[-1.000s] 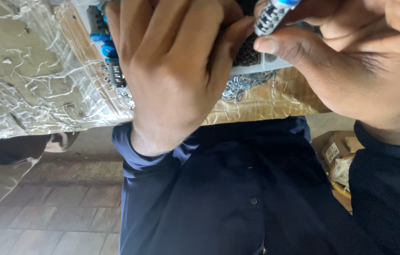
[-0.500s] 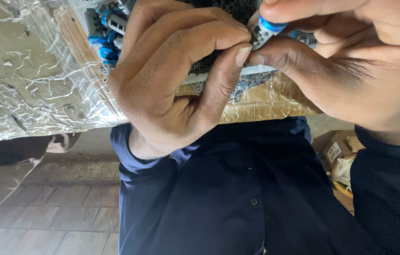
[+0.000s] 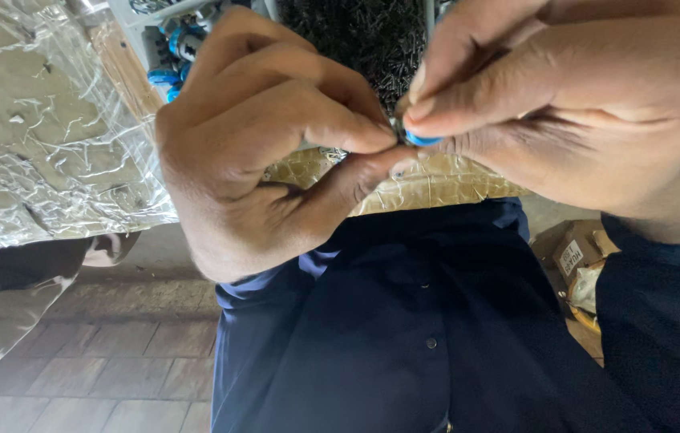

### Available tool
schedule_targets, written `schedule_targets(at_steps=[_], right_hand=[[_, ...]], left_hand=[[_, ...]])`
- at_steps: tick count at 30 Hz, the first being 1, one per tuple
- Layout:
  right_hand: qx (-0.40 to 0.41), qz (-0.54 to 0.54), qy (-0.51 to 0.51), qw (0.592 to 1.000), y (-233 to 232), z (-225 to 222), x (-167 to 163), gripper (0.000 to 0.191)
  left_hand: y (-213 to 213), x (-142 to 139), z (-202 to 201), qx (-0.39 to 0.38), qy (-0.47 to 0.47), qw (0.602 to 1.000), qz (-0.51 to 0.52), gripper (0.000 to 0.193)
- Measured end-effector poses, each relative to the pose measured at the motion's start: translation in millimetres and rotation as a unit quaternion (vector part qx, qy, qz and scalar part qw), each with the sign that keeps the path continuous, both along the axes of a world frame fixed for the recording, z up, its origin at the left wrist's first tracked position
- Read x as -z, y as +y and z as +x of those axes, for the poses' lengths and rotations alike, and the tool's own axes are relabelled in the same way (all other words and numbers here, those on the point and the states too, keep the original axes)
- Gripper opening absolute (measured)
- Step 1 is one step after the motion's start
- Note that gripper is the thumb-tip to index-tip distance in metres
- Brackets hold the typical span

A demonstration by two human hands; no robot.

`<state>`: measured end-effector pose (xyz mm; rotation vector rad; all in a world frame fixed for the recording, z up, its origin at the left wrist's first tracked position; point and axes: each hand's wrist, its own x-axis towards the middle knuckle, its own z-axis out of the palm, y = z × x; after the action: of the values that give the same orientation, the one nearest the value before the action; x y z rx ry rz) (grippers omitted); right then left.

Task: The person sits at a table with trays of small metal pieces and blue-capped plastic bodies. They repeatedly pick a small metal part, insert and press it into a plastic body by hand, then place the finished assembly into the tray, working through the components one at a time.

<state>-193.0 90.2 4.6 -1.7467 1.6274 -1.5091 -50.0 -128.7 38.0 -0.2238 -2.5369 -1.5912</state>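
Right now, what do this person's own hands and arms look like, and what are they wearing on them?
Both hands are bare: no gloves, rings or watch in view. The left hand comes out of a dark navy sleeve whose cuff ends at the wrist. The right hand has a matching navy sleeve. The shirt between them is the same navy, with small dark buttons down the front.

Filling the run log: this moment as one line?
left hand: pinching small blue part | right hand: pinching same part | behind: tray of dark screws

Left hand and right hand pinch a small blue-tipped part together.
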Motion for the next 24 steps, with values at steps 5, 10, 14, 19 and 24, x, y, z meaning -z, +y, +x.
schedule_targets(at_steps=[5,10,14,19,24], right_hand=[[-0.072,-0.045,0.020,0.996,-5,-10,0,0.017],[-0.024,0.038,-0.024,0.999,-5,-7,-5,0.022],[0.110,0.048,-0.102,0.988,10,14,-1,0.034],[0.134,0.068,-0.125,0.981,16,19,1,0.039],[0.123,0.074,-0.115,0.983,10,16,-5,0.041]], left_hand=[[-6,-6,-12,0.077,-0.012,0.997,0.015,0.028],[9,-4,-23,-0.021,0.124,0.991,-0.042,0.025],[19,10,-20,-0.072,0.202,0.966,-0.143,0.028],[17,23,0,-0.078,0.217,0.949,-0.214,0.027],[20,25,-4,-0.072,0.227,0.952,-0.190,0.028]])
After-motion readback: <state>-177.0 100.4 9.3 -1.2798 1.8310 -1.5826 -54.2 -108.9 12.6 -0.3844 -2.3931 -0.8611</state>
